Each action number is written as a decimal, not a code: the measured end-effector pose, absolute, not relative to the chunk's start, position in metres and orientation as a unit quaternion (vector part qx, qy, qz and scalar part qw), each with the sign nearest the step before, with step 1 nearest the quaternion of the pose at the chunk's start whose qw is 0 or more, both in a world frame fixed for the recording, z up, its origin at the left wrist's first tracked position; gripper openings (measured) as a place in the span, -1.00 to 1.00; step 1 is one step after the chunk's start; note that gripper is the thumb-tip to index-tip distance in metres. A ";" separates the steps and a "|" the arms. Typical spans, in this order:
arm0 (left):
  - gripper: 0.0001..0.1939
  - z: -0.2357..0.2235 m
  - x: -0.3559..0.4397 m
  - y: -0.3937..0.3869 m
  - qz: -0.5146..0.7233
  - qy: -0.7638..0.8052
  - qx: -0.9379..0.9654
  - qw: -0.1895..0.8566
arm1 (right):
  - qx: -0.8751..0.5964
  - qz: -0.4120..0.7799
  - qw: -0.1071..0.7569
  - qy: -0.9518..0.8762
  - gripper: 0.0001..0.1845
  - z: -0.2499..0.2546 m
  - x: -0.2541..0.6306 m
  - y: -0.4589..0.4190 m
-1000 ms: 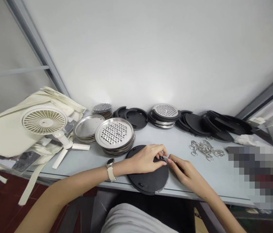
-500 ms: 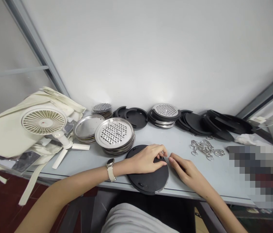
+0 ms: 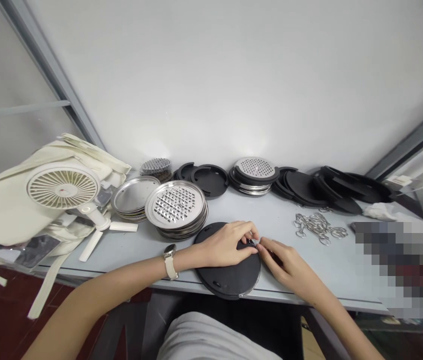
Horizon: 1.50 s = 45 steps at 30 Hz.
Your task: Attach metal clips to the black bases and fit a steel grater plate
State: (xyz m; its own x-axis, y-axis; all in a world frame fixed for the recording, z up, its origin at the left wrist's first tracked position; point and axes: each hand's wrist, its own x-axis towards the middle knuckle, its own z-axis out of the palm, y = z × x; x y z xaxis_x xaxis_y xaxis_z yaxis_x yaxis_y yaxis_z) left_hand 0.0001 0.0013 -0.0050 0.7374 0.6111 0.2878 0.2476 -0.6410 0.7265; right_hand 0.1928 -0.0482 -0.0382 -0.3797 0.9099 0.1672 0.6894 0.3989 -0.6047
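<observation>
"What are you seeing from the left?"

"A cream bag (image 3: pixel 12 205) is slumping at the far left, and a small fan (image 3: pixel 63 189) is standing in front of it on the worktop (image 3: pixel 139 255). Next, a stack of plain metal plates (image 3: pixel 136 196) is sitting beside a stack of grater plates (image 3: pixel 175 205)."

"And behind those?"

"A spiky metal pile (image 3: pixel 156 166) is resting near the wall, with black rings (image 3: pixel 211 181) lying to its right."

"Where is the black disc (image 3: pixel 230 282)?"

"It is lying flat at the front edge, under the left hand (image 3: pixel 230 245) (that arm is wearing a watch (image 3: pixel 169 252)). The left hand is curling its fingers and thumb near the disc's right side; I cannot tell whether they are pinching anything."

"What about the right hand (image 3: pixel 281 260)?"

"Its thumb and forefinger are coming together narrowly, holding a small metal piece (image 3: pixel 253 242) beside the left fingertips."

"Anything beyond?"

"A holed metal plate (image 3: pixel 255 168) is topping a stack behind the hands. Farther right, black lids (image 3: pixel 305 188) are leaning and overlapping along the wall, metal clips (image 3: pixel 318 226) are lying in a loose heap before them, and a crumpled white bag (image 3: pixel 380 211) is resting at the right."
</observation>
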 end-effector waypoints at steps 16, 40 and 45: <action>-0.79 -0.006 -0.001 0.000 0.253 0.239 0.875 0.335 | -0.514 0.220 0.211 -0.802 -0.72 -0.036 0.192 -0.052; -0.79 -0.005 -0.001 0.002 0.264 0.231 0.871 0.344 | -0.521 0.244 0.232 -0.785 -0.71 -0.039 0.194 -0.051; -0.79 -0.005 0.000 0.001 0.258 0.239 0.870 0.345 | -0.524 0.240 0.241 -0.781 -0.70 -0.040 0.194 -0.051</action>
State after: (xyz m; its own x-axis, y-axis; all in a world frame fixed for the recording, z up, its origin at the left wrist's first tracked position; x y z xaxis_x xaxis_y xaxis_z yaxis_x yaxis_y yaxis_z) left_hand -0.0002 0.0015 -0.0052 0.7525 0.5937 0.2850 0.2368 -0.6478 0.7240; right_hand 0.1944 -0.0507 -0.0395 -0.3337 0.9343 0.1255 0.7026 0.3353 -0.6277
